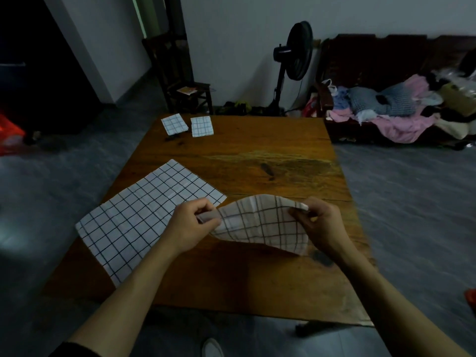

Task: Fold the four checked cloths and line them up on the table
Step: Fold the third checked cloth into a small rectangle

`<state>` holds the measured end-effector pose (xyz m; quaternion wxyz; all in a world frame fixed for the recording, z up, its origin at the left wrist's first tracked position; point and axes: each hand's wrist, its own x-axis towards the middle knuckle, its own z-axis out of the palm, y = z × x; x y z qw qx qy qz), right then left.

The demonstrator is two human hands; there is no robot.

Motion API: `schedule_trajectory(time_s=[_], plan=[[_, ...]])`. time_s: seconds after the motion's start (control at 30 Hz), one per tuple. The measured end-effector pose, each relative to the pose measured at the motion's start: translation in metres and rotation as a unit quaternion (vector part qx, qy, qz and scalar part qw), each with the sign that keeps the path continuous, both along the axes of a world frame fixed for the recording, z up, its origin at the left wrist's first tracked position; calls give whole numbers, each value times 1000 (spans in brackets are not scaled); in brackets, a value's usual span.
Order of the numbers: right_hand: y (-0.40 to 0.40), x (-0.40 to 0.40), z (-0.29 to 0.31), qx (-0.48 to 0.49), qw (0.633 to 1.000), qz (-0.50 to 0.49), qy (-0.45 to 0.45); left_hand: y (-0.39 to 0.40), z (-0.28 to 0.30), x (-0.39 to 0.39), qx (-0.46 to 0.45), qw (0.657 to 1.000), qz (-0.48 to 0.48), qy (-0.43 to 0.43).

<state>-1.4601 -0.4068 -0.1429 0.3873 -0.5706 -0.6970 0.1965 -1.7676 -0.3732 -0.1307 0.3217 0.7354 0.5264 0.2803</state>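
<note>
A: Left hand (pixel 192 225) pinching one top corner of the beige checked cloth (pixel 260 222), right hand (pixel 318 226) pinching the other. Lifted between the two, sagging in the middle, lower edge near or on the desk (pixel 257 155).

B: Why held so?

A: Probably to bring layered corners level before the next fold; already doubled, judging by the stacked edges at the right fingertips.

B: And the rest?

A: Just left of the hands, a white checked cloth (pixel 144 220) spread flat, partly over the desk's left edge, untouched, likely parked within reach for its turn. At the far left corner, two small folded cloths (pixel 175 124) (pixel 202 126) side by side, slightly apart, seemingly the start of the line.

B: Progress?

A: Roughly half done: two folded, one in hand, one waiting.

B: Beyond the desk?

A: A standing fan (pixel 296 52), a bench heaped with clothes (pixel 401 106).
</note>
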Motion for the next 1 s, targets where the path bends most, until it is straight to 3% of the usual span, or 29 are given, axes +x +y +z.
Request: schedule_trajectory(time_s=[0.27,0.5,0.7,1.0], plan=[[-9,9,17,-12,994,50,93,-21,40,4,-31,991,0,-129],[3,0,23,-46,976,75,197,-11,45,3,-92,957,41,-271],[50,-8,2,-89,983,27,160,44,13,2,-118,951,71,-276],[112,-26,-55,-129,986,-78,69,122,-53,-4,-96,985,77,-122]])
